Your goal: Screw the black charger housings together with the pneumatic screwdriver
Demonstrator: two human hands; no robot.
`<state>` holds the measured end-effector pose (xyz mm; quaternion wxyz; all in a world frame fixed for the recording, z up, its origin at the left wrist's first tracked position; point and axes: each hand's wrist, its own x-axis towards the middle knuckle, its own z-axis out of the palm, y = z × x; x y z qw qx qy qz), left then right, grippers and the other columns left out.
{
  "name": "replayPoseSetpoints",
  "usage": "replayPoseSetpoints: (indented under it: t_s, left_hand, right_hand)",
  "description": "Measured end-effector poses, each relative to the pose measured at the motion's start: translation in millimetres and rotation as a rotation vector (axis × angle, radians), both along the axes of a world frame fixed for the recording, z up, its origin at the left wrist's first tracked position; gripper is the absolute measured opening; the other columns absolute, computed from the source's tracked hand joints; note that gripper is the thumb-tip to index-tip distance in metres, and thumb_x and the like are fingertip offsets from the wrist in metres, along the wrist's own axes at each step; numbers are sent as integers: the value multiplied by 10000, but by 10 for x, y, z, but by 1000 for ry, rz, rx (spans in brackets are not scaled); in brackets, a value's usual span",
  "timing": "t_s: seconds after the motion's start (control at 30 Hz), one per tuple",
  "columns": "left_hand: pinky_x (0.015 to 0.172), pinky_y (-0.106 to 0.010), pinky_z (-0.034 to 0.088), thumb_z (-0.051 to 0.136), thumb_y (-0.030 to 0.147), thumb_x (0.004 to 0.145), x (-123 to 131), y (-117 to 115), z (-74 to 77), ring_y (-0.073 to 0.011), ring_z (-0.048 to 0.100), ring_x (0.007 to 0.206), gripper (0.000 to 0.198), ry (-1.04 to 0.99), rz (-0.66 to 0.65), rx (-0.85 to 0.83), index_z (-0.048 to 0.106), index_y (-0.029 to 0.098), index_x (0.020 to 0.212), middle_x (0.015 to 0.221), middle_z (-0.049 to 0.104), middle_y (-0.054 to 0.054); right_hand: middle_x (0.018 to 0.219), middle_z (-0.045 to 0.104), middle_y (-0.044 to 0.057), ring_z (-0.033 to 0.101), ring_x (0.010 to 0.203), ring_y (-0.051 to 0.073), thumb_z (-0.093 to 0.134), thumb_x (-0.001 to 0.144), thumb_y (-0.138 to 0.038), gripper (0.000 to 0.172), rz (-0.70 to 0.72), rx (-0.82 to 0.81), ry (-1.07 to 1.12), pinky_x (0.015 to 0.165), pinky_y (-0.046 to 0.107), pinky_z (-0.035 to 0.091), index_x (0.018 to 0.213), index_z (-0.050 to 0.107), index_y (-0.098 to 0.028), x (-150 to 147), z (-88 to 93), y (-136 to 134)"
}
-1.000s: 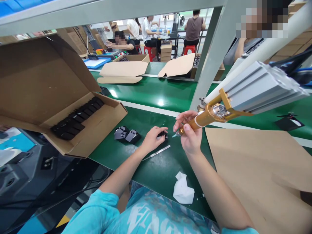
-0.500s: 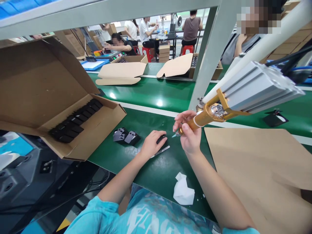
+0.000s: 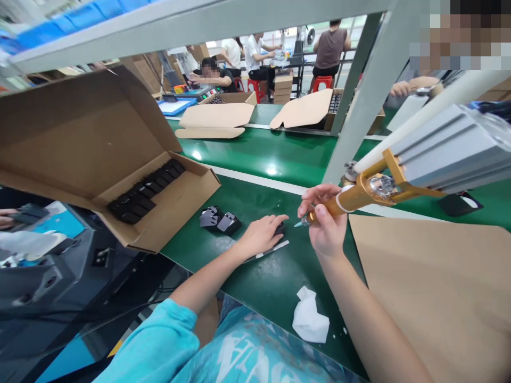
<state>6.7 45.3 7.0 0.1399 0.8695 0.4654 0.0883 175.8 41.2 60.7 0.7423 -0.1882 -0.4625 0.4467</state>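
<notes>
My left hand [image 3: 261, 235] rests low over the green work surface, its fingers closed around a small black part [image 3: 280, 229] that they mostly cover. Beside those fingers lies a thin pale strip [image 3: 275, 249]. My right hand [image 3: 328, 230] grips the narrow end of a gold dispensing gun [image 3: 353, 198] with a grey metal body. The gun's pale tip [image 3: 298, 224] points left toward the black part, a short gap away from it. Left of my left hand sit black blocky parts [image 3: 219, 220] with grey faces. Crumpled white tissue [image 3: 311, 316] lies nearer to me.
An open cardboard box [image 3: 187, 197] with rows of black parts stands at left. A cardboard sheet [image 3: 431, 266] covers the right side. A grey metal post [image 3: 355, 101] rises behind the gun. Co-workers sit beyond the green belt [image 3: 255, 146].
The whole view has shifted, so the bench and my hands appear farther right. Both hands keep their grips. At far left another person's fingers now show.
</notes>
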Motion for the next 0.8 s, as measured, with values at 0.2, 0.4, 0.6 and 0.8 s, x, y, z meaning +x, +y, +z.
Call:
replayPoseSetpoints:
  t_s: [0.2, 0.4, 0.6, 0.8]
  left_hand:
    - [920, -405, 507, 467, 295, 950, -465, 510, 368, -303, 612, 1174, 649, -5, 319, 181, 205, 162, 1529, 1338, 585, -174]
    - [881, -388, 492, 495, 282, 942, -1208, 1201, 541, -338, 660, 1095, 742, 317, 550, -2, 115, 102, 1553, 1214, 664, -220]
    - [922, -510, 461, 628, 303, 853, -1303, 1363, 474, -453, 562, 1190, 814, 389, 613, 36, 243, 13, 1508, 1275, 571, -336]
    - [1023, -441, 439, 711, 375, 774, -133, 1763, 437, -319, 577, 1206, 751, -161, 31, 20, 420, 130, 1421, 1342, 582, -198]
  right_hand:
    - [880, 619, 2, 567, 596, 113, 658, 819, -328, 226, -21, -15, 0, 515, 267, 434, 1029, 608, -261, 11, -4, 3]
    - [873, 617, -1, 561, 598, 106, 658, 816, -323, 218, -28, -16, 13, 523, 257, 453, 1015, 598, -257, -2, -37, 32]
    - [875, 613, 1, 554, 594, 94, 648, 826, -336, 229, -23, -5, 14, 527, 247, 465, 1026, 590, -239, -26, -68, 60]
    - [886, 616, 9, 551, 601, 101, 636, 836, -366, 249, -29, -23, -1, 541, 259, 481, 1041, 573, -240, -33, -78, 53]
